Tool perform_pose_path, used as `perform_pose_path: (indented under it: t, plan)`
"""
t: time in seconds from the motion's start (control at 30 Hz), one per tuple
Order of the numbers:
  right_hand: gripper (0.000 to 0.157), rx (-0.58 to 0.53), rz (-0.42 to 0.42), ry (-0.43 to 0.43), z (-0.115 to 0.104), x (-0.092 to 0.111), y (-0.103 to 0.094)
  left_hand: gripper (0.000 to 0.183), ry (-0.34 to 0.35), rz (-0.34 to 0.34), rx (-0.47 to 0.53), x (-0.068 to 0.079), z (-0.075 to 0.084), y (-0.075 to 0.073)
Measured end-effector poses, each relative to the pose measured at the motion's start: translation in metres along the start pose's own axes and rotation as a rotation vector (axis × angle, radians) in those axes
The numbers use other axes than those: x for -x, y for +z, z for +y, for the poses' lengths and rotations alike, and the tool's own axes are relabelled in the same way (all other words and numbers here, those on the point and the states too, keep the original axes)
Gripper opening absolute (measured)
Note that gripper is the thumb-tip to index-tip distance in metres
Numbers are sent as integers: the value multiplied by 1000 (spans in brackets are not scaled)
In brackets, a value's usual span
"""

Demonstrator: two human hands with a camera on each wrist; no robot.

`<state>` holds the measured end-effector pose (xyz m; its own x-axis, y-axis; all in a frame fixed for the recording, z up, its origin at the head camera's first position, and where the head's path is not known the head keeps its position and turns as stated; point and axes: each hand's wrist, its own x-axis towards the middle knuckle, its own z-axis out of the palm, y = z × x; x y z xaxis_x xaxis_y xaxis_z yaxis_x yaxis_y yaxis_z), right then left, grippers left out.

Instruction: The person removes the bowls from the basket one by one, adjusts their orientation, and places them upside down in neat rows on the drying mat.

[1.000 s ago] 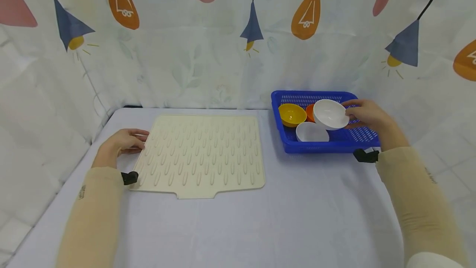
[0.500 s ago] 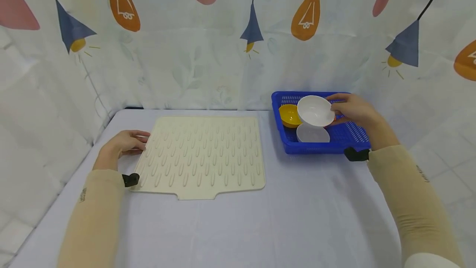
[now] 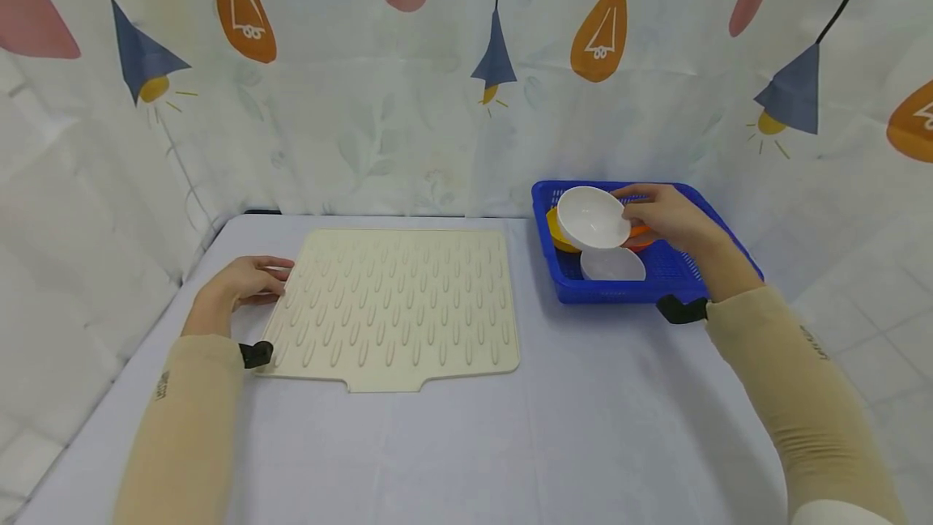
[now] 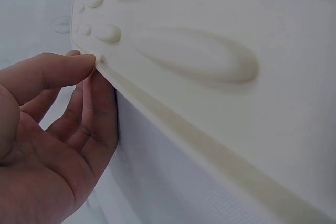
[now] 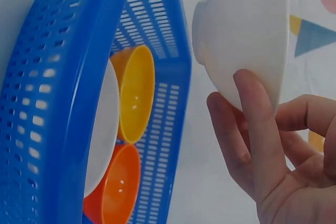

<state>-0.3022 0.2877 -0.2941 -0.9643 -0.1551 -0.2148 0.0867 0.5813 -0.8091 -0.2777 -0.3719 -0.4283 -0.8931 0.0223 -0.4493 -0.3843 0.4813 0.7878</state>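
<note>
My right hand [image 3: 670,217] holds a white bowl [image 3: 592,217] by its rim above the blue basket [image 3: 619,292]. In the right wrist view the held bowl [image 5: 247,35] is tipped on its side, fingers [image 5: 257,114] against its outer wall. Inside the basket sit a yellow bowl [image 5: 137,93], an orange bowl [image 5: 123,187] and another white bowl [image 3: 612,266]. At the left, my left hand [image 3: 244,280] is at the side edge of a cream ridged mat [image 3: 394,306]. The left wrist view shows thumb and fingers [image 4: 68,69] pinching that mat's edge.
A white cloth covers the table [image 3: 452,452]. The mat lies flat left of the basket, with a gap between them. Behind the table hangs a white curtain [image 3: 423,128] printed with lamps and bulbs.
My right hand has carried the white bowl leftward over the basket, now partly covering the yellow bowl and revealing some of the orange one. My left hand stays at the mat.
</note>
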Motion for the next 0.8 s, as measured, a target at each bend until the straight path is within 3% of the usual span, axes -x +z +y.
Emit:
perform_pose_path:
  t: [0.6,0.8]
  plan:
    - [53,-134,-82,-24,-20,-4,40,78,5,5,14,-2,-7,0]
    - [51,-126,-88,-45,-25,-8,59,78,11,4,21,-3,-7,0]
